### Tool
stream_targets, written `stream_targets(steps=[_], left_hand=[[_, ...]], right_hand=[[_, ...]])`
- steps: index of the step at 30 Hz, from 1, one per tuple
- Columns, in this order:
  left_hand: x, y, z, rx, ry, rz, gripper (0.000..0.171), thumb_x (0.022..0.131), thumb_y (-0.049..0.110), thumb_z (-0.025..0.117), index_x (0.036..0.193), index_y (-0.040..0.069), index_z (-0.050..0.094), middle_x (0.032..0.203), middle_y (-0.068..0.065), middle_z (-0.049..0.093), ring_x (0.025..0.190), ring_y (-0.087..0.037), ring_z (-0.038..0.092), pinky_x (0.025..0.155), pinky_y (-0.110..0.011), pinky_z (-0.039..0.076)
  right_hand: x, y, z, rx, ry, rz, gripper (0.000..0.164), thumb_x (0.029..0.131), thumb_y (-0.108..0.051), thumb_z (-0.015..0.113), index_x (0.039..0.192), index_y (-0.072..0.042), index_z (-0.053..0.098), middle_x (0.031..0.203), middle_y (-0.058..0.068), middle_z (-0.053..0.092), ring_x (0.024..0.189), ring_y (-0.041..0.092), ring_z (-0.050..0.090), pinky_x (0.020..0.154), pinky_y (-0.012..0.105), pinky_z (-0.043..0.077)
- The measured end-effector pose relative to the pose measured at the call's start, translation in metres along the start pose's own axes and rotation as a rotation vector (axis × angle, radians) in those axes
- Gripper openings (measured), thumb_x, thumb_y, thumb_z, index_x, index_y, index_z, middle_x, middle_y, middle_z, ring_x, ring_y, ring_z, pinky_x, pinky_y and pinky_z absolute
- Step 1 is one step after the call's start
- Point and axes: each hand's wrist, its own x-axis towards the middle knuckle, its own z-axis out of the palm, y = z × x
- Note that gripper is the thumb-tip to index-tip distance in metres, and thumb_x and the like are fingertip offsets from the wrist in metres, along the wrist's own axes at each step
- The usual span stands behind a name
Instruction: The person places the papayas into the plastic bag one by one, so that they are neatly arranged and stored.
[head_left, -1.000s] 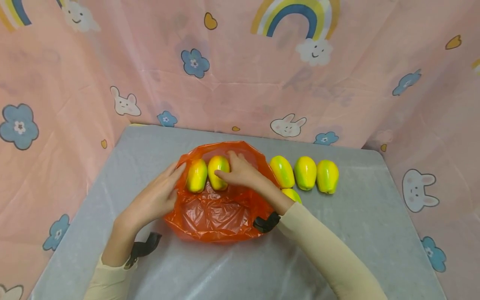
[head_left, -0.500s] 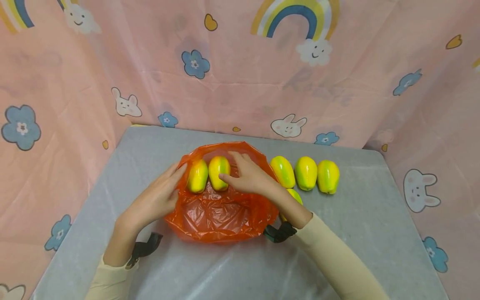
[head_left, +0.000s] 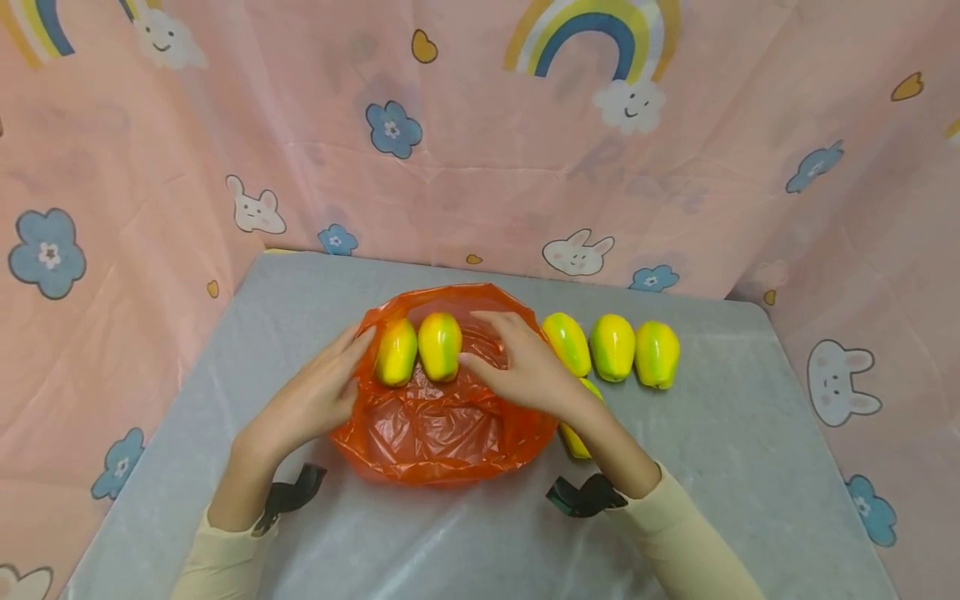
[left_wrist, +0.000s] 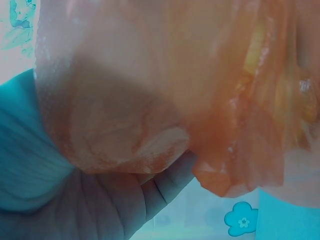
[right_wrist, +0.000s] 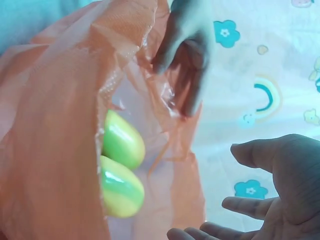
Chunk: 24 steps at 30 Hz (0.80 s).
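Note:
An orange-red plastic bag (head_left: pixel 427 454) lies with its mouth spread wide on the table. Inside it, two yellow-green papaya-like fruits (head_left: pixel 439 347) rest side by side. My left hand (head_left: pixel 311 400) holds the bag's left rim, thumb and fingers on the film; in the left wrist view, orange film covers part of that hand. Over the bag's right part is my right hand (head_left: pixel 528 367), fingers and thumb spread, holding nothing. Its thumb tip is close beside the right-hand fruit. The right wrist view shows both fruits (right_wrist: pixel 122 187) at the bag's mouth and the right palm (right_wrist: pixel 295 185) apart from them.
Three matching fruits (head_left: pixel 612 347) stand in a row right of the bag. Another fruit (head_left: pixel 576 443) lies in front of them, partly behind my right wrist. A pink patterned curtain (head_left: pixel 450 167) rises behind the grey-covered table (head_left: pixel 750 467).
My right hand has drawn back to the right, away from the second fruit in the bag, leaving that fruit in place. My left hand stays at the rim.

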Motion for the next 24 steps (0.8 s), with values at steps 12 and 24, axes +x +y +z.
stream_targets(steps=[12, 24], left_hand=[[0.001, -0.001, 0.0, 0.007, -0.005, -0.018, 0.076, 0.093, -0.012, 0.053, 0.164, -0.005, 0.028, 0.174, -0.023, 0.026, 0.158, -0.044, 0.035, 0.125, -0.061, 0.037], [0.0, -0.002, 0.001, 0.006, 0.0, -0.012, 0.077, 0.092, -0.013, 0.053, 0.165, -0.004, 0.028, 0.174, -0.022, 0.026, 0.158, -0.044, 0.035, 0.124, -0.061, 0.037]], right_hand=[[-0.024, 0.018, -0.01, 0.082, 0.118, -0.026, 0.058, 0.101, -0.036, 0.07, 0.153, -0.019, 0.052, 0.157, 0.009, 0.053, 0.141, 0.035, 0.056, 0.108, 0.059, 0.057], [-0.05, 0.047, -0.018, 0.167, 0.231, -0.082, 0.05, 0.104, -0.018, 0.064, 0.152, -0.007, 0.052, 0.15, 0.016, 0.059, 0.133, 0.039, 0.064, 0.102, 0.06, 0.06]])
